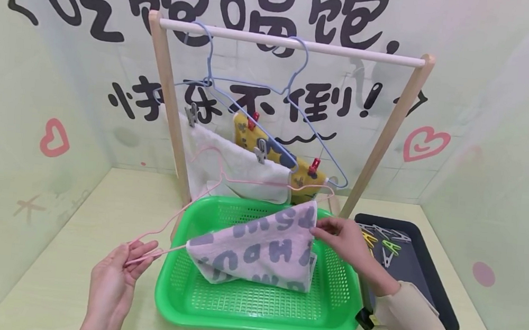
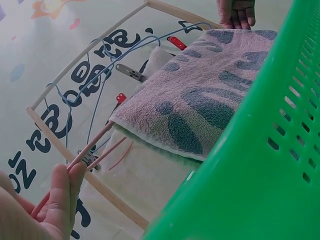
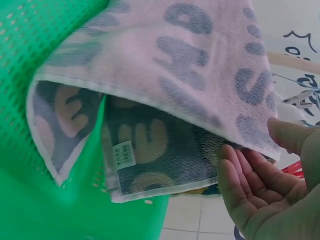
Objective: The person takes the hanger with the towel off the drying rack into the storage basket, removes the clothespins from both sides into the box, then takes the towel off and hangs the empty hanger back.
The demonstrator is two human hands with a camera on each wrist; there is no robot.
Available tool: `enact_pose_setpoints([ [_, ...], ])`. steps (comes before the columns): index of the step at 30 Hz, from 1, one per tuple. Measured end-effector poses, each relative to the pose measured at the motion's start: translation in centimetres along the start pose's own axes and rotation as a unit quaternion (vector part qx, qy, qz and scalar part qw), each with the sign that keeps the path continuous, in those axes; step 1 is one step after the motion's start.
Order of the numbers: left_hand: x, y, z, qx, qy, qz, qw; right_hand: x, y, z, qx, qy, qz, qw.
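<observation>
Pink towel (image 1: 256,254), grey-blue letters, white hem, is hanging folded over a pink hanger (image 2: 91,145) above the green basket (image 1: 254,323), white label (image 3: 124,155) showing on its inner face. Pale table (image 1: 79,253) is supporting the basket. From the basket, a wooden rack (image 1: 293,42) is standing at twelve with a white towel (image 1: 236,165) and a yellow towel (image 1: 259,139) hanging; dark tray (image 1: 410,266) is holding clothespins (image 1: 390,246) at three. Lettered wall (image 1: 475,206) is rising behind. Left hand (image 1: 115,273) is pinching the hanger, pink towel lying at its two o'clock; right hand (image 1: 345,242) is pinching the pink towel's edge, cloth spreading toward its nine.
</observation>
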State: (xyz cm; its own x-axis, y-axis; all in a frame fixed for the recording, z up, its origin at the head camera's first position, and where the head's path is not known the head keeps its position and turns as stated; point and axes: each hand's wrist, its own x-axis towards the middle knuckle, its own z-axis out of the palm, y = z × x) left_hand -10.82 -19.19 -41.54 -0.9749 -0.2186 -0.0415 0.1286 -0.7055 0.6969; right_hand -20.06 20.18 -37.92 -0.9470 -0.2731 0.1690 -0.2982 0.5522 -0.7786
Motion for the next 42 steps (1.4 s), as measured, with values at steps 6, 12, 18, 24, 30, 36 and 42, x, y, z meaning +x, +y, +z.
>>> enact_pose_setpoints([
  [6, -0.1, -0.2, -0.1, 0.010, -0.008, 0.001, 0.9999, 0.9, -0.5, 0.0, 0.074, 0.009, 0.061, 0.9954],
  [12, 0.0, -0.2, 0.0, 0.015, -0.006, -0.002, 0.9999, 1.2, -0.6, 0.3, 0.111, 0.008, 0.077, 0.9909],
  [18, 0.0, -0.2, 0.0, -0.011, 0.010, -0.001, 0.9999, 1.1, -0.4, 0.4, 0.099, -0.004, 0.068, 0.9928],
  [24, 0.1, -0.2, 0.1, -0.019, 0.056, -0.012, 0.9982, 0.2, -0.5, 0.3, 0.065, -0.022, 0.050, 0.9964],
  [30, 0.3, -0.1, 0.3, -0.020, 0.085, -0.019, 0.9961, -1.1, -0.2, 0.2, 0.047, -0.053, 0.045, 0.9965],
  [36, 0.4, 0.1, 0.3, -0.017, 0.101, -0.027, 0.9944, -2.1, 0.5, 0.7, 0.030, -0.090, 0.009, 0.9955],
  [42, 0.5, 0.3, 0.2, -0.016, 0.111, -0.030, 0.9933, -2.8, 0.9, 0.8, 0.017, -0.119, -0.009, 0.9927],
])
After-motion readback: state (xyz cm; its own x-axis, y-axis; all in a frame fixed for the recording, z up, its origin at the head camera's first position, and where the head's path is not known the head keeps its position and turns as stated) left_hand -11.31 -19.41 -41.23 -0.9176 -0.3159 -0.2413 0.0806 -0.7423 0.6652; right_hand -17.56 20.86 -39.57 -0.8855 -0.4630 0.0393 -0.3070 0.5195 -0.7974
